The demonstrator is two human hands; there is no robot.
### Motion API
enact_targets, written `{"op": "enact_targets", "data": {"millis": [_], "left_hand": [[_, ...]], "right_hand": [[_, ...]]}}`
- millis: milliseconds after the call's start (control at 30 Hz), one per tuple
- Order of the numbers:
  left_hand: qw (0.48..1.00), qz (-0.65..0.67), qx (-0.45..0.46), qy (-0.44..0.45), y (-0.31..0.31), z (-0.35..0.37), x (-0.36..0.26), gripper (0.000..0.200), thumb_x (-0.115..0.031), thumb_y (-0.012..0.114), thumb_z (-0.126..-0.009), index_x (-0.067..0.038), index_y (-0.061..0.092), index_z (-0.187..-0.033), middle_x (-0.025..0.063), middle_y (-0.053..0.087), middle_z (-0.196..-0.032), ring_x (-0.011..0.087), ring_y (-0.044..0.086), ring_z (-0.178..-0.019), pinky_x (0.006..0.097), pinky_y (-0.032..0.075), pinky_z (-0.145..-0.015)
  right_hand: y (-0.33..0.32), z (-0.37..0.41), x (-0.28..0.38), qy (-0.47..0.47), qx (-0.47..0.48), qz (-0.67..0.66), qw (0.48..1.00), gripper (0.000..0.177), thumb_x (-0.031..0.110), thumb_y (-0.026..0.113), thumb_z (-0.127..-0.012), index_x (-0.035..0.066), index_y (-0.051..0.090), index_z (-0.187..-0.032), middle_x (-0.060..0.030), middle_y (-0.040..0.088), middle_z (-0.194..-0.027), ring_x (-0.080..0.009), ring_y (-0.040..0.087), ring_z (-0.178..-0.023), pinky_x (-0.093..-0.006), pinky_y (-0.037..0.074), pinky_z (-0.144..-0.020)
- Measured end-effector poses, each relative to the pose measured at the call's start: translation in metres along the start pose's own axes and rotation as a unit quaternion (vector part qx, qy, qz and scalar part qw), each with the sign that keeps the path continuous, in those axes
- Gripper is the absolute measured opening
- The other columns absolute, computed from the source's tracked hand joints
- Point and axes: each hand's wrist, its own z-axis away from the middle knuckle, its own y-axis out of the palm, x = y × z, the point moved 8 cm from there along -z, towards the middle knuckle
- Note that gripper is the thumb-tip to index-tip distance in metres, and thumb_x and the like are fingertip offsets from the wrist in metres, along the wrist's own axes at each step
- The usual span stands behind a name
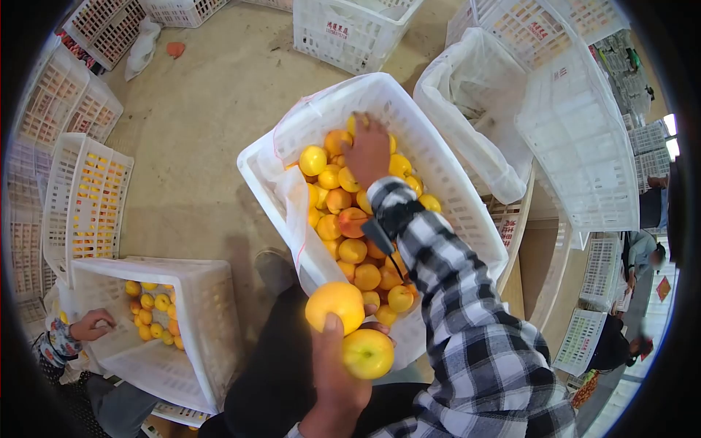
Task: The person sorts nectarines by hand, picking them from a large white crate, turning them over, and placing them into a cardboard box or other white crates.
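Observation:
A white plastic crate [467, 233] with a white liner stands before me, holding many yellow-orange fruits [353, 251]. Inside it, near the far end, my right hand [367, 152] reaches down onto the fruits, fingers bent around a yellow one at their tips. Close to me, over the crate's near corner, my left hand [339, 372] holds two large fruits, an orange-yellow one [334, 306] and a yellow-green one [368, 354], side by side. The thumb lies on the orange-yellow fruit.
At lower left another crate [212, 314] holds fruits, with a co-worker's hand [92, 325] at its opening. Stacked crates [87, 197] line the left. A lined crate [475, 109] and upright crates [584, 139] stand at right. Other people are at the far right.

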Motion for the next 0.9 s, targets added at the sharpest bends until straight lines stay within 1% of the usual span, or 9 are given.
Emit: {"op": "enact_targets", "data": {"millis": [33,100,200,300,367,433,533,733,900], "left_hand": [[1.0,0.0,0.0,0.0,0.001,0.0,0.001,0.048,-0.049,0.039,-0.097,-0.008,0.045,-0.122,0.0128,0.058,-0.107,0.0231,0.061,-0.082,0.0434,0.051,-0.071],[1.0,0.0,0.007,0.003,0.002,-0.001,0.001,0.048,-0.049,0.039,-0.097,-0.009,0.045,-0.122,0.0128,0.058,-0.107,0.0229,0.062,-0.082,0.0434,0.051,-0.071],[1.0,-0.007,0.013,0.004,0.006,0.001,0.003,0.048,-0.05,0.039,-0.097,-0.009,0.046,-0.122,0.0126,0.059,-0.108,0.0224,0.062,-0.082,0.0433,0.051,-0.071],[1.0,-0.005,0.014,0.0,0.007,0.001,0.003,0.048,-0.051,0.039,-0.097,-0.01,0.047,-0.121,0.0121,0.059,-0.108,0.0221,0.062,-0.083,0.0431,0.051,-0.071],[1.0,0.005,0.017,-0.002,0.009,0.001,0.003,0.048,-0.051,0.039,-0.097,-0.01,0.047,-0.121,0.0118,0.059,-0.108,0.022,0.062,-0.082,0.043,0.051,-0.071],[1.0,-0.004,0.023,0.009,0.012,0.001,0.0,0.047,-0.05,0.039,-0.097,-0.011,0.047,-0.121,0.0113,0.059,-0.107,0.022,0.062,-0.083,0.0429,0.05,-0.071],[1.0,-0.009,0.013,-0.001,0.013,0.001,0.005,0.046,-0.049,0.04,-0.097,-0.01,0.047,-0.121,0.0115,0.059,-0.107,0.0218,0.062,-0.083,0.0424,0.05,-0.071],[0.999,-0.011,0.03,-0.001,0.019,0.0,0.009,0.046,-0.048,0.041,-0.097,-0.01,0.046,-0.121,0.0123,0.058,-0.107,0.0222,0.062,-0.083,0.0422,0.051,-0.071],[1.0,-0.01,0.026,0.004,0.015,-0.003,0.01,0.046,-0.048,0.041,-0.097,-0.01,0.046,-0.121,0.0127,0.058,-0.107,0.023,0.062,-0.083,0.0424,0.051,-0.071]], "right_hand": [[0.002,0.002,0.012,-0.029,0.034,-0.099,0.994,0.047,0.02,0.067,-0.075,0.007,0.056,-0.119,-0.0183,0.063,-0.102,-0.0318,0.059,-0.097,-0.0408,0.044,-0.088],[0.026,0.02,0.042,-0.09,0.183,-0.057,0.977,0.042,0.022,0.064,-0.077,0.005,0.058,-0.116,-0.0154,0.065,-0.097,-0.0361,0.06,-0.09,-0.0447,0.046,-0.08],[0.037,0.026,0.044,-0.028,0.189,-0.054,0.98,0.038,0.023,0.061,-0.075,0.005,0.061,-0.109,-0.0148,0.065,-0.092,-0.0326,0.063,-0.084,-0.0428,0.048,-0.078],[0.019,0.015,0.049,-0.035,0.164,-0.232,0.958,0.035,0.022,0.062,-0.076,0.006,0.063,-0.106,-0.0148,0.066,-0.091,-0.0332,0.064,-0.086,-0.0428,0.049,-0.08],[0.011,0.013,0.04,0.056,0.237,-0.392,0.887,0.033,0.02,0.061,-0.076,0.006,0.062,-0.106,-0.0158,0.066,-0.094,-0.034,0.063,-0.092,-0.0428,0.049,-0.082],[0.002,0.017,0.032,0.026,0.199,-0.302,0.932,0.026,0.016,0.061,-0.075,0.006,0.064,-0.099,-0.0158,0.065,-0.092,-0.0333,0.062,-0.091,-0.0425,0.049,-0.08],[0.007,0.039,0.037,-0.17,0.11,-0.061,0.977,0.016,0.014,0.059,-0.075,0.006,0.065,-0.088,-0.0126,0.064,-0.085,-0.0279,0.062,-0.085,-0.043,0.047,-0.077],[0.05,0.042,0.034,-0.084,0.302,0.109,0.943,0.017,0.016,0.061,-0.075,0.011,0.068,-0.089,-0.008,0.065,-0.085,-0.0256,0.063,-0.084,-0.04,0.047,-0.07],[0.07,0.027,0.043,-0.097,0.347,0.117,0.926,0.012,0.018,0.061,-0.076,0.012,0.07,-0.082,-0.0091,0.067,-0.088,-0.0253,0.065,-0.086,-0.0404,0.047,-0.067]]}}
